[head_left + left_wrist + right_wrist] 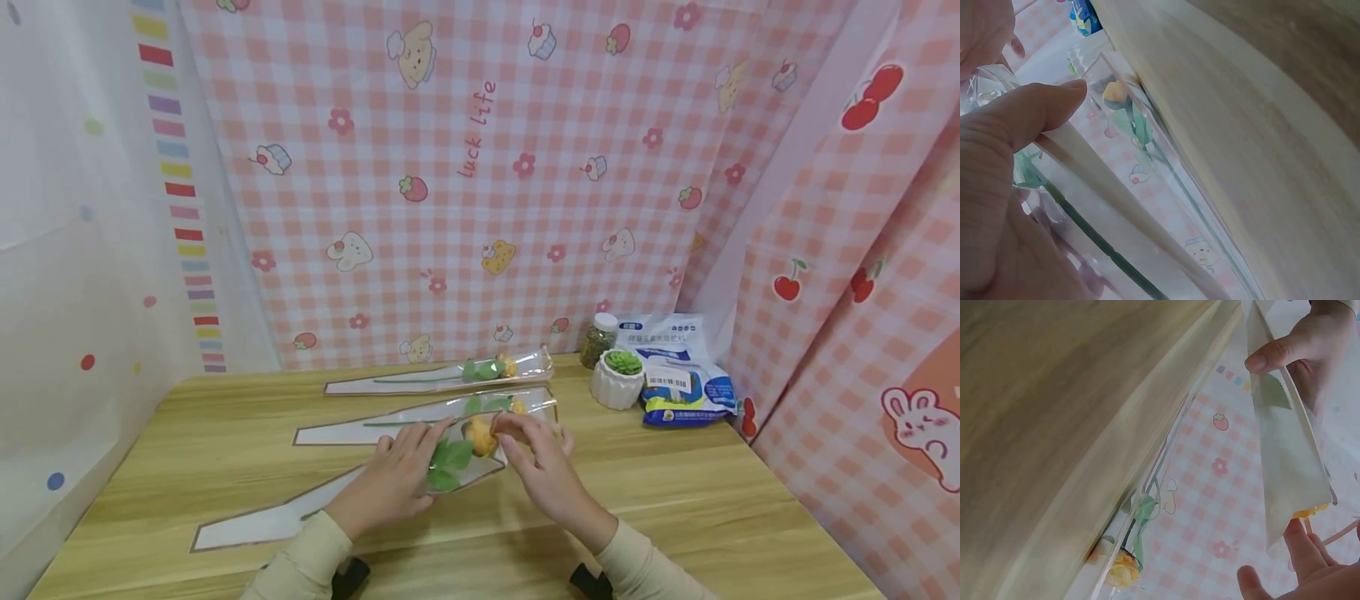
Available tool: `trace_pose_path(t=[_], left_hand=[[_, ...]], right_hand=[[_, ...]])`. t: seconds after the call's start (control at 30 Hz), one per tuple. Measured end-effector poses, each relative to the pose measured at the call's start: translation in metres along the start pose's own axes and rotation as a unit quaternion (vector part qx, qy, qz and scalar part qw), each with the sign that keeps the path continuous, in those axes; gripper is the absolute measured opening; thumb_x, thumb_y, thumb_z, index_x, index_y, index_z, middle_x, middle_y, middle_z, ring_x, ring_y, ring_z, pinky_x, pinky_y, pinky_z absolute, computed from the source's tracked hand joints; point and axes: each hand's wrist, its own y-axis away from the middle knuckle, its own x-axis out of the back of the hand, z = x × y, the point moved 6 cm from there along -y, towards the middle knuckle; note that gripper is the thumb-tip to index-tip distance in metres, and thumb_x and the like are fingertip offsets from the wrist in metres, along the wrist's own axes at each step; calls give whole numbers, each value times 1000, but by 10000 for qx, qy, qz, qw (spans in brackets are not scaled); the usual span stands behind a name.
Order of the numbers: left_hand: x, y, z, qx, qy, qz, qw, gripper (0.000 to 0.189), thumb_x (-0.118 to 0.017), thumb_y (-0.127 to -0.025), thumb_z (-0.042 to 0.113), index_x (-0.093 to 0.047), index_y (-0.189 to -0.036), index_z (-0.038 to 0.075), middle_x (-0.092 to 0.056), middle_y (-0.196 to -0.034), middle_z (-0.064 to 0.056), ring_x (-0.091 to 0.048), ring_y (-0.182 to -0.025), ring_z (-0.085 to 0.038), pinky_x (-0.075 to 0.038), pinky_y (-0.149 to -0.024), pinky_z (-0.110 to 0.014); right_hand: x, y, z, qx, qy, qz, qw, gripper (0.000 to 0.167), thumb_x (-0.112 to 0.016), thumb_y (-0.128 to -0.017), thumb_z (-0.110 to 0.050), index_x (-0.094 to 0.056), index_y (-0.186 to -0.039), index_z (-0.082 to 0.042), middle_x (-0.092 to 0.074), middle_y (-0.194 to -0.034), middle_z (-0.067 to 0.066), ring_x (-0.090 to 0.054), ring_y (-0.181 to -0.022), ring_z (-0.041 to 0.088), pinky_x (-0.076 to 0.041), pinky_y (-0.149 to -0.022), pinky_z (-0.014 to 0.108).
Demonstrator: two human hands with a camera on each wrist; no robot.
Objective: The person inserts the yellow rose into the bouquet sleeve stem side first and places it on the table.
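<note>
A yellow-orange rose (pixel 480 437) with green leaves lies in a clear-fronted, white-backed flower sleeve (pixel 251 527), raised off the table at its flower end. My left hand (pixel 393 483) grips this sleeve below the bloom, its thumb (pixel 1054 103) along one edge in the left wrist view. At the sleeve's wide mouth, my right hand (pixel 543 471) reaches the bloom. Its fingers touch the petals (pixel 1310 511) in the right wrist view, while the thumb (pixel 1250 580) stands apart from the sleeve.
Behind lie two more sleeved roses, a middle one (pixel 330 435) and a far one (pixel 360 387). At the back right stand a white-potted succulent (pixel 618 385), a white-lidded jar (pixel 599 340) and a blue packet (pixel 686 400) before a white bag (pixel 667 333). Patterned cloth (pixel 480 208) hangs behind the table.
</note>
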Motion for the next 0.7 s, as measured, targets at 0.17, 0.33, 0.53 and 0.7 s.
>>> trace_pose_path(t=[0.17, 0.33, 0.53, 0.7], left_hand=[[1, 0, 2, 9, 88, -15, 10000, 110, -92, -72, 26, -26, -158, 9, -47, -125, -9, -47, -108, -20, -32, -74, -33], [0, -1, 3, -1, 135, -45, 9999, 110, -92, -72, 27, -25, -158, 10, -48, -124, -8, -48, -108, -20, -34, -75, -34], [-2, -1, 6, -82, 256, -211, 9994, 111, -92, -74, 25, -22, -159, 12, -50, -131, -10, -50, -117, -23, -42, -81, -39], [-3, 0, 6, -143, 209, -247, 9994, 112, -92, -73, 25, -22, -160, 13, -50, -131, -8, -50, -117, -22, -44, -83, -41]], right_hand=[[-4, 1, 1, -128, -69, -357, 9993, 37, -45, -109, -29, -58, -137, -9, -68, -128, 5, -59, -125, 33, 12, -110, 70], [-8, 1, 0, 52, -92, -849, 9963, 54, -30, -109, -51, -62, -133, -15, -66, -131, 2, -55, -130, 33, 15, -109, 73], [-16, 3, 3, -268, -448, -1777, 9827, 47, -43, -107, -48, -61, -136, -16, -63, -136, 1, -51, -133, 31, -23, -115, 68], [-19, 5, 10, -874, -911, -2001, 9716, 33, -56, -105, -33, -69, -126, -11, -66, -133, 3, -54, -131, 30, -43, -107, 58]])
